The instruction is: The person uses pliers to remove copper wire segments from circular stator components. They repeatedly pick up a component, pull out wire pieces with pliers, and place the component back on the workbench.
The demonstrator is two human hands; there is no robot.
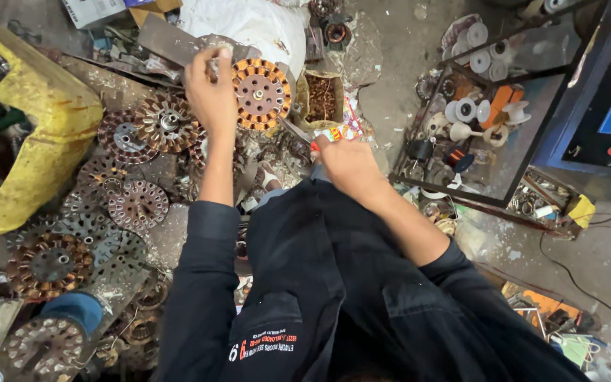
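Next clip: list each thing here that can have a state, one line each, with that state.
Left hand: raised, fingers closed on the rim of the wound stator.
Wound stator: held up on edge, windings in place.
Right hand: closed around a small tool, mostly hidden.
Loose stators: lying flat, heaped together.
Yellow sack: slumped, crumpled.
Tape rolls: resting on the glass shelf.

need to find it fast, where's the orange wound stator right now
In the head view the stator is upper centre, held up by the left hand at its left edge, just left of the small box of copper wire.
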